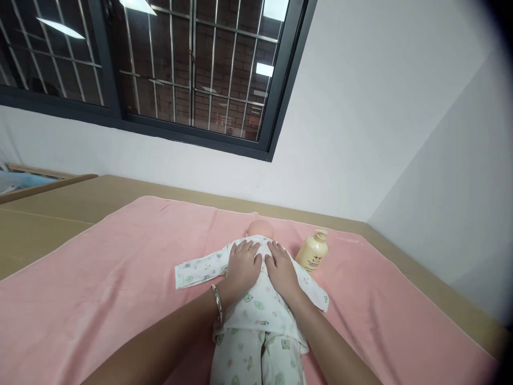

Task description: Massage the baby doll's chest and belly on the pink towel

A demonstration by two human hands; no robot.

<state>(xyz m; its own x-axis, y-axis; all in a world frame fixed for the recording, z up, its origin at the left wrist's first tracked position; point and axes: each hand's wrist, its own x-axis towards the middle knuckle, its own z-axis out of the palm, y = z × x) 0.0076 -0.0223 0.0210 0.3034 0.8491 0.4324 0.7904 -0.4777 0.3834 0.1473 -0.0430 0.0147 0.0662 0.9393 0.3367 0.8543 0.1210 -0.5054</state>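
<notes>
A baby doll (260, 228) lies on a pink blanket (140, 256), its head toward the wall. It wears a white printed top (262, 310) with long sleeves spread to both sides, and matching trousers (238, 358). My left hand (243, 264) rests flat on the upper left of the top, fingers stretched toward the doll's head. Beside it, my right hand (281, 270) lies flat on the upper right, fingers also stretched out. The two thumbs are close together near the middle. A silver bangle (217, 302) circles my left wrist. The doll's face does not show.
A pale yellow pump bottle (313, 251) stands on the blanket to the right of the doll. The blanket covers much of a wooden tabletop (116, 187). Behind are a white wall (340, 107) and a dark-framed barred window (192, 69). Blue material (24, 180) shows at far left.
</notes>
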